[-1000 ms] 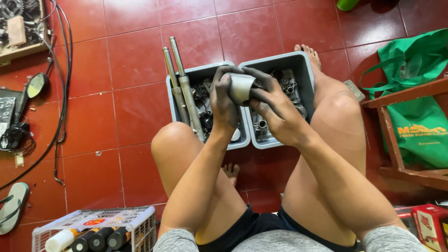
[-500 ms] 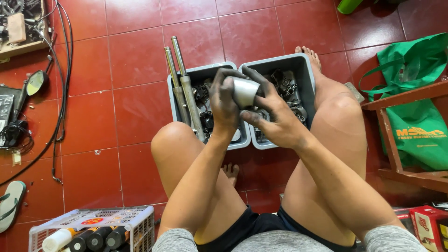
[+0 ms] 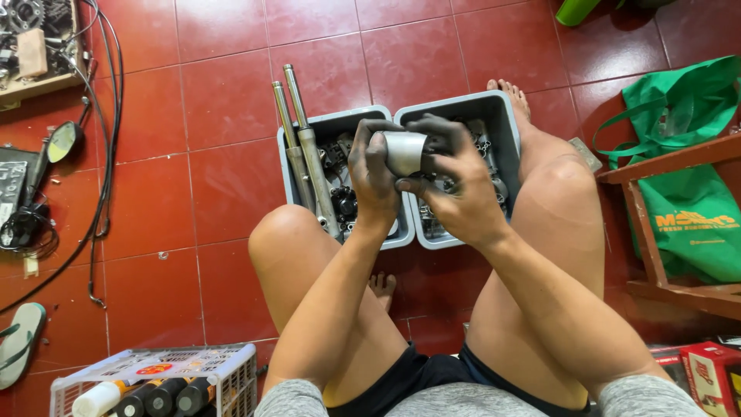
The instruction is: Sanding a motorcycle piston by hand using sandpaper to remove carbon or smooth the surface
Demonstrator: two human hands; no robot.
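- Head view, looking down on a seated person with bare knees raised over a red tiled floor.
- Left hand: grimy, fingers curled and pressed against the left end of a short silver metal cylinder.
- Right hand: also blackened, fingers wrapped over the top and right side of the cylinder, thumb beneath it. Both hands grip the part together.
- Cylinder position: held in the air between the knees, directly above the seam where two grey plastic bins meet.
- Left grey bin: contains dark metal parts; two long metal fork tubes lie slanted across its left edge, upper ends extending onto the tiles.
- Right grey bin: contains further greasy metal parts, partly hidden by the hands; a bare foot rests just beyond its far corner.
- Surroundings: white plastic crate with cans at lower left; black cables and a round mirror at left; green bag under a wooden frame at right; a sandal at far left.
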